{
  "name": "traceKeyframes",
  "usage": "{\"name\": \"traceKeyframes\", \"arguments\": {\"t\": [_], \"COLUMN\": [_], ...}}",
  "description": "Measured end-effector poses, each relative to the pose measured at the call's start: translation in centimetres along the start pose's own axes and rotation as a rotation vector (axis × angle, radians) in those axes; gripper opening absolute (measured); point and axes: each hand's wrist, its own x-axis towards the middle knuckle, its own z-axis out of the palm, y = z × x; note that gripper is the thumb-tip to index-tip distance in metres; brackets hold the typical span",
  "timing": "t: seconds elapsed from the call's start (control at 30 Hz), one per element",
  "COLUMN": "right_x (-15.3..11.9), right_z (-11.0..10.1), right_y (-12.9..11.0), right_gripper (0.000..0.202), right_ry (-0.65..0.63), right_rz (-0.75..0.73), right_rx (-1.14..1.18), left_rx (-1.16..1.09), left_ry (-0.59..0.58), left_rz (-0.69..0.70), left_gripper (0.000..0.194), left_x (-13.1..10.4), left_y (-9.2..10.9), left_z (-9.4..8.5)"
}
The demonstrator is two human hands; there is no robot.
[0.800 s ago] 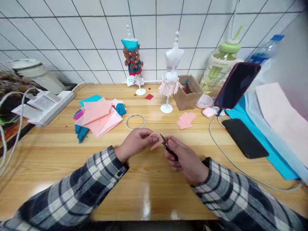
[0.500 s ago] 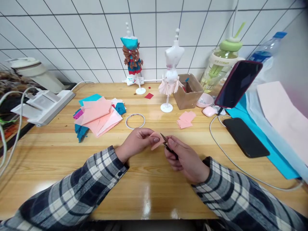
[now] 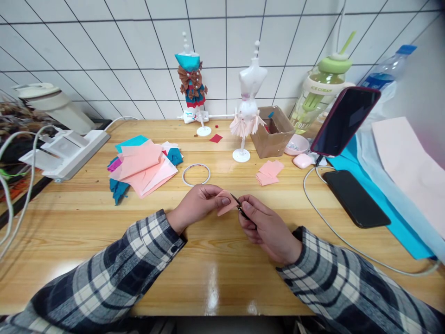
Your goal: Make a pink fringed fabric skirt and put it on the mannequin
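My left hand (image 3: 196, 206) pinches a small piece of pink paper (image 3: 225, 208) between thumb and fingers, above the middle of the table. In my right hand (image 3: 267, 222) is a pair of small dark scissors (image 3: 243, 211), its handles wrapped by the fingers. The blades meet the right edge of the pink piece and look nearly closed. Just beyond the left hand lies a thin white ring (image 3: 184, 179). Several small cut pink pieces (image 3: 270, 172) rest past the right hand.
At the left is a pile of pink and blue sheets (image 3: 142, 167) beside a white power strip (image 3: 74, 155). Two mini dress forms stand behind, one dressed (image 3: 190, 86), one with a pink skirt (image 3: 246, 123). A cardboard box (image 3: 273, 144), propped phone (image 3: 346, 121) and flat phone (image 3: 356, 198) are rightward.
The scissor blades have drawn closer together at the edge of the pink paper. Both hands stay in nearly the same place.
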Motion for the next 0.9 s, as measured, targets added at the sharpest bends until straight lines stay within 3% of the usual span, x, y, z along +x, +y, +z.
{"name": "traceKeyframes", "arguments": {"t": [0.27, 0.9], "right_x": [-0.16, -0.3], "right_z": [-0.19, 0.05], "right_y": [-0.14, -0.41], "right_gripper": [0.021, 0.026], "right_ry": [-0.063, -0.029], "right_rz": [0.059, 0.055], "right_rx": [0.02, 0.015], "left_rx": [0.038, 0.048], "left_ry": [-0.092, -0.002], "left_rz": [-0.012, 0.024], "left_gripper": [0.027, 0.032], "left_x": [0.02, -0.04], "left_y": [-0.03, 0.01], "left_z": [-0.35, -0.43]}}
